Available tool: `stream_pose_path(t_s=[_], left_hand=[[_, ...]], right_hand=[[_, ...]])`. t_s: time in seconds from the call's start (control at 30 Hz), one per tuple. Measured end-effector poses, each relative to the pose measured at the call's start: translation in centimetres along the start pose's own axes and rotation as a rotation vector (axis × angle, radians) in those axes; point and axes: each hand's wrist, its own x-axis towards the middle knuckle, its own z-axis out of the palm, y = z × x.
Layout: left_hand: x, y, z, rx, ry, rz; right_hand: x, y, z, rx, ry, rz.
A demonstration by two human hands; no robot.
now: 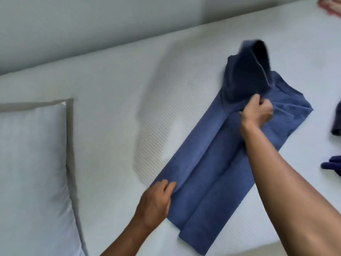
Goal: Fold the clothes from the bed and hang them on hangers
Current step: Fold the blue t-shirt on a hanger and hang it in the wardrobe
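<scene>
A blue garment (206, 174) lies on the white bed (110, 111), folded lengthwise into a long strip that runs from the near edge toward the far right. My left hand (156, 200) pinches its near left edge. My right hand (258, 111) grips the cloth at the far end, where a sleeve (247, 71) stands lifted off the bed, blurred. No hanger is in view.
A white pillow (33, 172) with a grey border lies at the near left. Dark blue clothes (335, 145) sit at the right edge. A red and white cloth (330, 6) shows at the top right corner. The wall runs behind the bed.
</scene>
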Motion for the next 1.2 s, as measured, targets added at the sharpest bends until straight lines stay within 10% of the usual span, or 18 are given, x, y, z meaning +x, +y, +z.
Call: stream_pose_path(t_s=[0.13, 0.63, 1.03, 1.2], left_hand=[[-1.4, 1.4, 2.5, 0.094, -0.363, -0.016], [2.3, -0.2, -1.1, 0.193, -0.677, 0.021], [5.4, 0.0, -1.5, 0.124, -0.656, 0.025], [6.2, 0.2, -1.2, 0.064, -0.594, -0.028]], right_hand=[[3.8, 6.5, -2.0, 0.15, -0.086, 0.131], [4.9, 3.9, -9.2, 0.314, 0.089, 0.324], [3.8, 3.2, -9.7, -0.204, 0.063, -0.154], [1.7, -1.2, -5.7, -0.376, -0.428, -0.38]])
